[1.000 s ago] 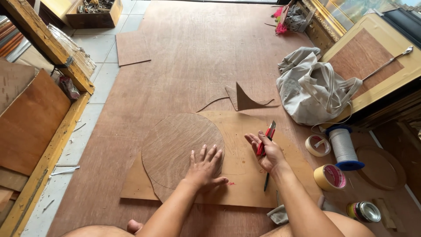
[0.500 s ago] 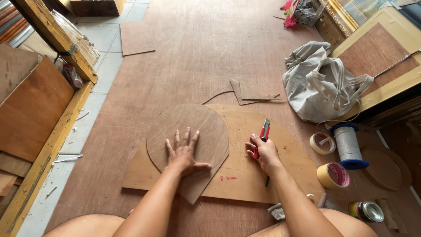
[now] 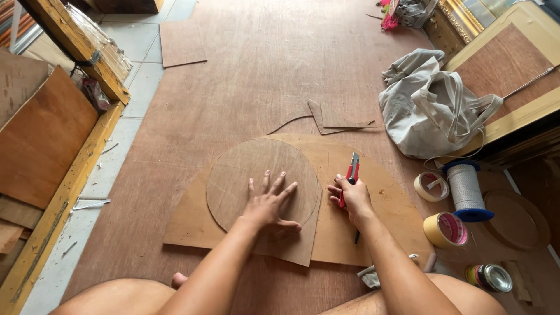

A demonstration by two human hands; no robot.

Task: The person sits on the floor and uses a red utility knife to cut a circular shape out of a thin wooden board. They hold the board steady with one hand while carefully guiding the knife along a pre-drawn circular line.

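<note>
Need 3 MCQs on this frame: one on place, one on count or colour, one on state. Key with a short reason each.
1. Where does the spool of white cord stand?
A. right of the board, between two tape rolls
B. on the grey bag
C. left of the board, on the tiles

2. How many tape rolls lie beside the board?
A. one
B. two
C. four

3. How is the left hand?
A. clenched around a pencil
B. lifted off the work
C. flat with fingers spread on the round-topped sheet

Answers:
1 A, it stands between the pale roll and the yellow roll.
2 B, only those two show.
3 C, palm down, while the right hand grips the red utility knife.
</note>
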